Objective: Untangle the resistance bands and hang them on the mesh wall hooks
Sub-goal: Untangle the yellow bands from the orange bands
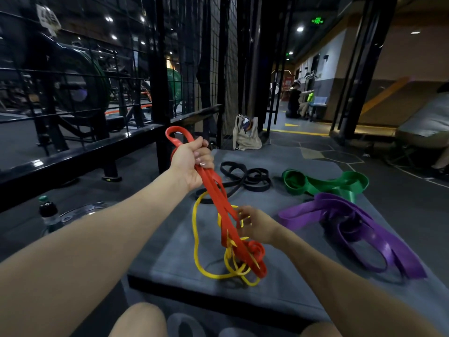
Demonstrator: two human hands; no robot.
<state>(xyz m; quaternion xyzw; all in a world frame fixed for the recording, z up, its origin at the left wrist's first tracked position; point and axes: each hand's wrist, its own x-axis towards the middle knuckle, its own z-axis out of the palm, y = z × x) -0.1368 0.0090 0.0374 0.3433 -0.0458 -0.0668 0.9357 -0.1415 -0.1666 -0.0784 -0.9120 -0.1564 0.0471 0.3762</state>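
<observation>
My left hand [192, 161] grips the upper end of a red resistance band [218, 198] and holds it raised; a red loop sticks out above the fist. The band runs down to a knot tangled with a thin yellow band [196, 239] on the grey mat [279, 288]. My right hand [252, 224] pinches the red and yellow strands where they cross, partly blurred. A black band [252, 177], a green band [325, 183] and a purple band [359, 224] lie on the mat beyond. The black mesh wall [226, 69] stands behind the mat.
A black metal rail and cage [97, 142] run along the left. A water bottle [48, 212] stands on the floor at the left. A beige bag [246, 135] leans at the mesh foot. One person sits at the far right, another kneels down the corridor.
</observation>
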